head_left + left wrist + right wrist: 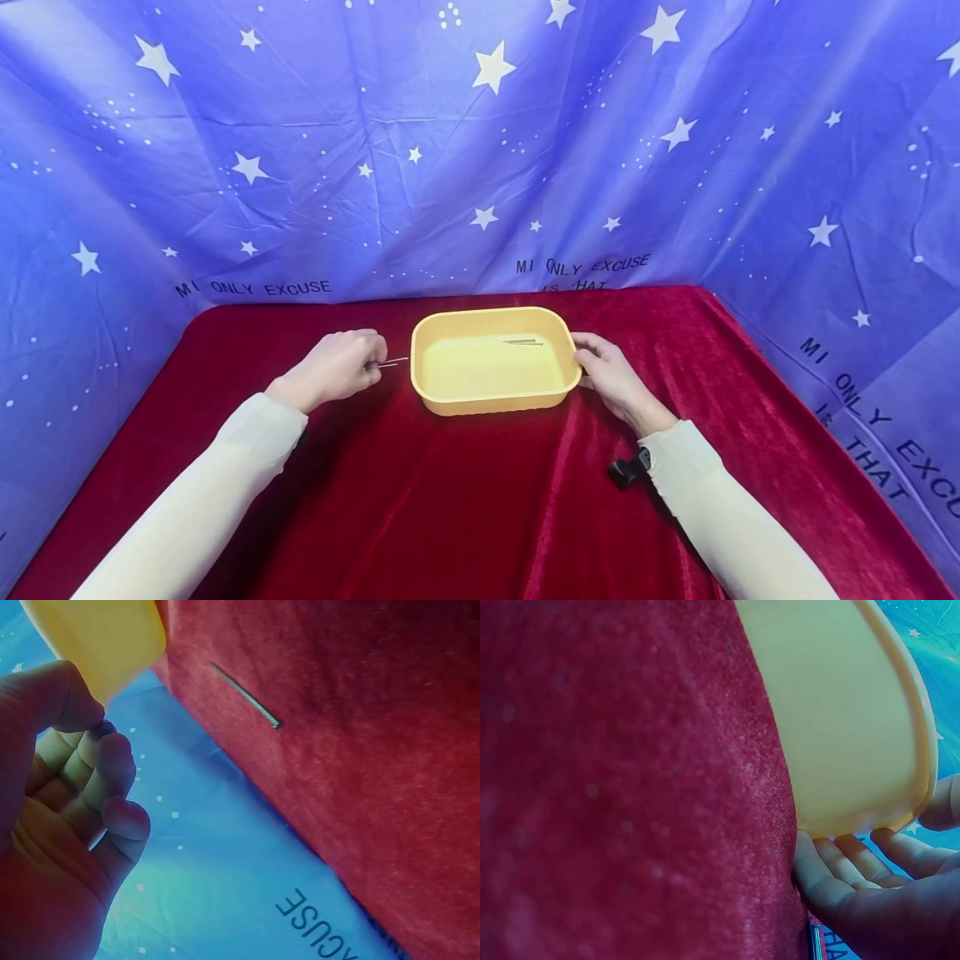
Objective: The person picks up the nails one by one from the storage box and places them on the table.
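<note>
We had our left hand [337,367] just left of the yellow tray [495,402], fingers curled in and pinching a thin metal pin [393,362] that stuck out toward the tray's left wall without quite meeting it. From the left wrist view the curled fingers [105,772] showed up close with the thumb pressed down on them, the tray's corner [105,637] right above, and a second loose pin [245,695] lay on the red cloth [360,750] a little apart from the tray.

Our right hand [611,375] sat at the tray's right end, thumb over the rim and fingers wrapped along the outer wall, holding it. The right wrist view confirmed it: fingers [855,859] tucked under the tray's lip [900,750], the tray's base resting on the cloth.

Inside the tray, another pin [523,342] lay near the far wall, toward the right. The tray itself stood near the middle of the table [450,500], toward its far edge, on the red velvet cover. Behind it all hung a blue backdrop [480,150] with white stars and printed words. Both our sleeves [225,467] were pale cream, and a small black mount [628,469] showed at the right wrist.
</note>
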Available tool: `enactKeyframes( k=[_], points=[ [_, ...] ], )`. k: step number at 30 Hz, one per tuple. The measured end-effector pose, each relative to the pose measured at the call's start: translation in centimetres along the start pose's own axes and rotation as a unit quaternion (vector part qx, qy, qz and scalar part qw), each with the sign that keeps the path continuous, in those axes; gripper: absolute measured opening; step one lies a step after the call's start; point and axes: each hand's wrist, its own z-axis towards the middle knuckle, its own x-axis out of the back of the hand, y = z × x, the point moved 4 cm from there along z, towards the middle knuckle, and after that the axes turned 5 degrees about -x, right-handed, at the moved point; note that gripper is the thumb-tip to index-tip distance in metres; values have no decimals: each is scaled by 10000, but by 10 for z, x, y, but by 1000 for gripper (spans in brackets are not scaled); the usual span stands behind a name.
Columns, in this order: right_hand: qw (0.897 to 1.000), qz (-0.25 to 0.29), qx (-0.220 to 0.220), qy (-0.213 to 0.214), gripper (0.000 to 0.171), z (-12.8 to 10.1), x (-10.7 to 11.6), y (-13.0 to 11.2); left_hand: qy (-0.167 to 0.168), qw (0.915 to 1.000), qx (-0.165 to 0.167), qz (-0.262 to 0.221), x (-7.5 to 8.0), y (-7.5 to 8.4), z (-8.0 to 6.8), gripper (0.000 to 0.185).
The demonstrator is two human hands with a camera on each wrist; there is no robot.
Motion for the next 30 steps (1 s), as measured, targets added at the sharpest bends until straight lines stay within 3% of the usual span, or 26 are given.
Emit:
enactKeyframes(
  k=[14,30],
  points=[
    [10000,-3,48,-10,46,0,0,1,-92,9998,125,-128,-15,-13,-10,20],
    [10000,-4,29,23,45,-2,0,-1,-499,9983,298,-84,-35,-30,-16,18]
  ],
)
